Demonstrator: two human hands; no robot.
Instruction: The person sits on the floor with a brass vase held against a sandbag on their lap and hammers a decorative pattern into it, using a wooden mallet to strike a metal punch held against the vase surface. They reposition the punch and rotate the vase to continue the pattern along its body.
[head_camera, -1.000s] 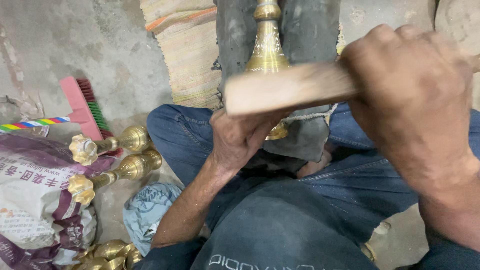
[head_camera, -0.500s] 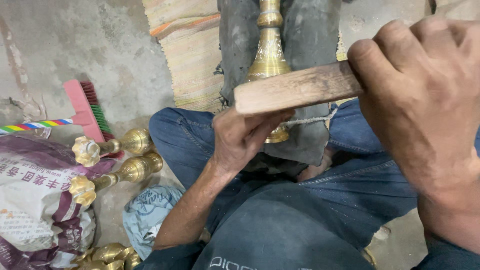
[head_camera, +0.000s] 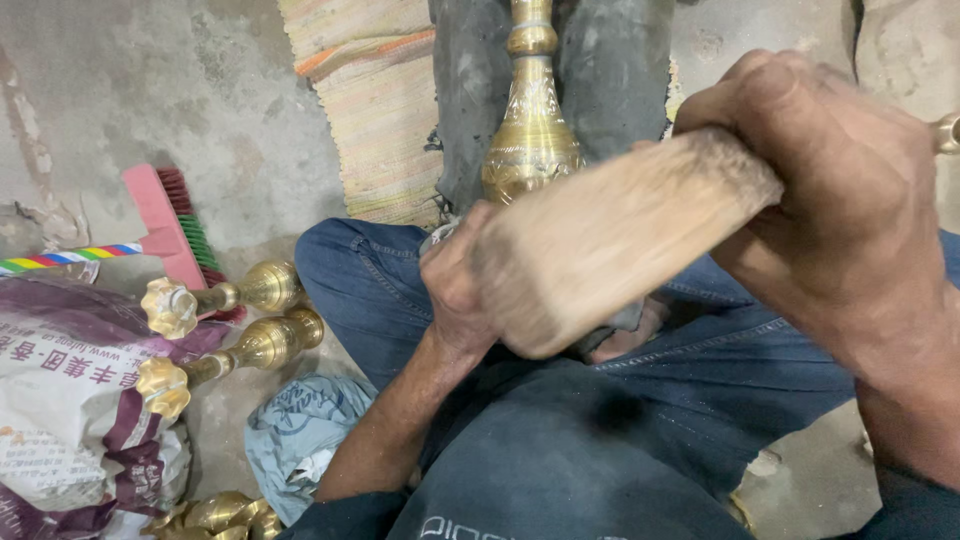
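Clearly the right hand has a clenched grip around one end of a thick, pale wooden block, blurred as if swinging, which slants down and leftward across the lap like a mallet. Its free end hangs just in front of the tall engraved brass vase-shaped piece, the landmark here. The left hand is closed around the base of that brass piece, just below its bulging belly, probably to steady it upright between the knees (the fingers themselves are hidden behind the wood, so how tightly they wrap cannot be told). The brass piece rises away from the body, its neck running off the top edge, and behind it lies a dark grey padded strip, likely a rest for it.

Left of the brass piece a striped woven mat covers part of the rough, stained concrete floor. Further left and lower lie two smaller brass stems with flower-shaped ends, side by side, near a pink-backed brush with red and green bristles. They lean on a purple-and-white printed sack. Below-left of the brass piece sits a crumpled pale blue bag, with more brass parts at the bottom edge. Blue jeans fill the foreground; the person sits on the floor, no desk anywhere.
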